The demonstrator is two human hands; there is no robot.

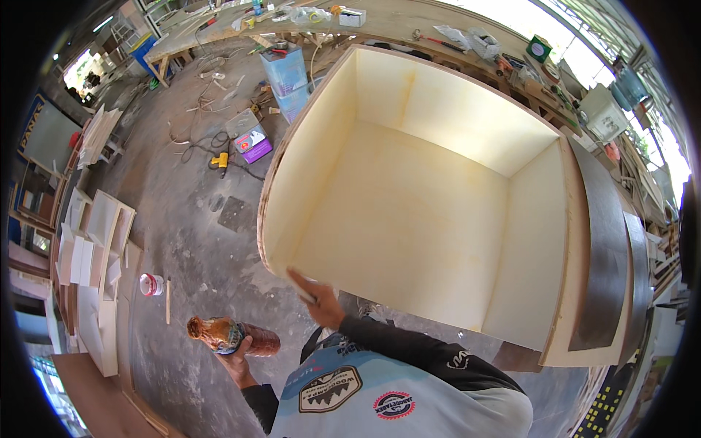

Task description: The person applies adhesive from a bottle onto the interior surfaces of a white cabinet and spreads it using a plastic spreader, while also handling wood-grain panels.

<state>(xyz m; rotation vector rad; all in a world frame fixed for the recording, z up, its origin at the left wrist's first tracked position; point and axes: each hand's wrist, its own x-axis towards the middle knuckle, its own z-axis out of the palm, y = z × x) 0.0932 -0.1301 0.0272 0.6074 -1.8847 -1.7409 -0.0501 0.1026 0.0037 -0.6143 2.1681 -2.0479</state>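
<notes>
My left hand (236, 363), low and left of my body, is wrapped round a bottle (252, 342). The bottle lies tilted, its neck to the left, and is coated in brown-amber stains. My right hand (328, 309) is closed round a short, pale, thin tool (304, 293) whose kind I cannot make out. Its fingers are by the near left corner of a large open wooden box (409, 219) with a cream-coloured inside. Whether the tool touches the box's edge is blurred.
Left on the floor are a small red-and-white tub (151, 285), a wooden stick (169, 302), a yellow power tool (219, 163) and a purple-based container (252, 141). White panels (102, 248) stand further left. Brown sheets (602, 248) lie along the box's right side. A cluttered workbench (394, 18) runs behind.
</notes>
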